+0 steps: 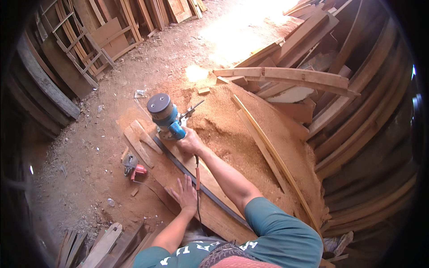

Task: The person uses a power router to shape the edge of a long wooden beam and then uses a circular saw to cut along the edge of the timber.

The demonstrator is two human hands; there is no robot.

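My right hand [191, 142] is wrapped round the blue side handle of a router [166, 117] with a dark round top. The router stands at the far end of a long wooden board [223, 220]. Flat on the board, nearer to me, rests my left hand [184, 194] with its fingers spread. A long dark, curved strip [178, 166] runs along the board from the router towards me, passing beside the left fingertips. The router's cord [197, 178] hangs down past the left hand. The cutting bit is hidden under the tool.
A red and grey power tool [137, 171] lies on the ground left of the board, near a forked wood piece [142, 142]. Sawdust [223, 120] heaps up to the right, with thin strips [268, 147] on it. Lumber [308, 78] is piled at right; more planks [62, 62] lean at far left.
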